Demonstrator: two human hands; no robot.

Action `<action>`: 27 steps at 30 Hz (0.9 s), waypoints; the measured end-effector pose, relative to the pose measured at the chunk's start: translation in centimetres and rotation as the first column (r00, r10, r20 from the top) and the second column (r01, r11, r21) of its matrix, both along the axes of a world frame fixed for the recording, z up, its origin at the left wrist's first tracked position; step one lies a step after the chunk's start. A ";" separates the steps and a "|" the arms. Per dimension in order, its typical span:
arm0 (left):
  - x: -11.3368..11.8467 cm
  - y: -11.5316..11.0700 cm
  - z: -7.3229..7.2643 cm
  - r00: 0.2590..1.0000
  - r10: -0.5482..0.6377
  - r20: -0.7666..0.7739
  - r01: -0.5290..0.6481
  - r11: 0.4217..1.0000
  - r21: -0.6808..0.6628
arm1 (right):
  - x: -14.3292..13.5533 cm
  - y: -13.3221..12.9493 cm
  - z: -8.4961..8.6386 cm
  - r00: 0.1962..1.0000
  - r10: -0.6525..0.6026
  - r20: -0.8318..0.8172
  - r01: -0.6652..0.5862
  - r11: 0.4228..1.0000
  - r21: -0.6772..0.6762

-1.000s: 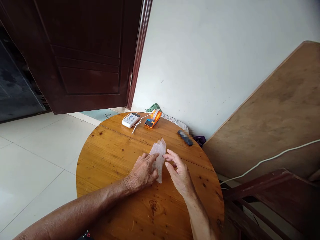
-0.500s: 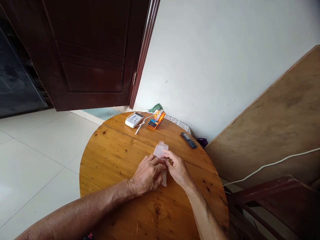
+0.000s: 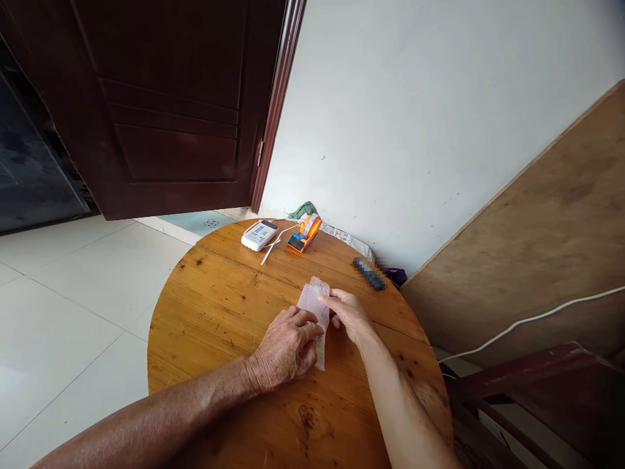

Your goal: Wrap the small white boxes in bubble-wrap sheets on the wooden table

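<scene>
A flat, folded strip of whitish translucent wrapping (image 3: 311, 297), perhaps bubble wrap, lies near the middle of the round wooden table (image 3: 219, 326). My left hand (image 3: 290, 340) is closed over its left and lower part, with curled fingers pressing on it. On the opposite side, my right hand (image 3: 350, 314) pinches the right edge, thumb on top and the other fingers partly hidden beneath. The lower end of the strip sticks out below my left fingers. Whether anything is inside the folds, I cannot tell.
At the far edge stand a white box-like device (image 3: 260, 235) with a white cord (image 3: 271, 250) and an orange tape dispenser (image 3: 303, 234). A dark, blurred-out object (image 3: 369, 273) lies at the back right. Beyond are a wall and a dark red door (image 3: 180, 143).
My right hand has drawn away from my left fingers to the strip's right edge. More of the strip's upper surface shows now. My left hand has stayed nearly in place.
</scene>
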State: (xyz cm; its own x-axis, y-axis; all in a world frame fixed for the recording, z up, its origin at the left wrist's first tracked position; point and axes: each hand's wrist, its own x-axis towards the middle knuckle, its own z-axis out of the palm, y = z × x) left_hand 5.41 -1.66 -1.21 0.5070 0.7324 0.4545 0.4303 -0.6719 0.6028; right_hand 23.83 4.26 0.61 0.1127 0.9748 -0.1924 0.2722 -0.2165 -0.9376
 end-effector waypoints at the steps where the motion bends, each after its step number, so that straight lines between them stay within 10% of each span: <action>1: 0.0 0.0 0.1 1.000 0.003 -0.005 -0.003 1.000 -0.003 | -0.2 0.3 0.0 1.000 0.011 0.003 -0.011 1.000 -0.006; 16: 0.1 -0.2 0.2 1.000 -0.017 -0.008 0.017 0.999 -0.052 | -0.8 0.4 0.3 0.996 0.087 0.024 -0.087 0.996 -0.008; 27: 0.2 0.1 -0.5 0.995 0.050 -0.085 -0.055 0.997 -0.049 | -2.1 -1.7 0.8 0.992 0.077 -0.102 -0.052 0.971 0.232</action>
State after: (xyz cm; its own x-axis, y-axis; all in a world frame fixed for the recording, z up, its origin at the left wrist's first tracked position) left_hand 5.56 -1.54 -1.73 0.5018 0.7804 0.3729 0.5146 -0.6159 0.5965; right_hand 21.69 2.52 1.42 0.0385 0.9989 0.0280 0.1715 0.0210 -0.9850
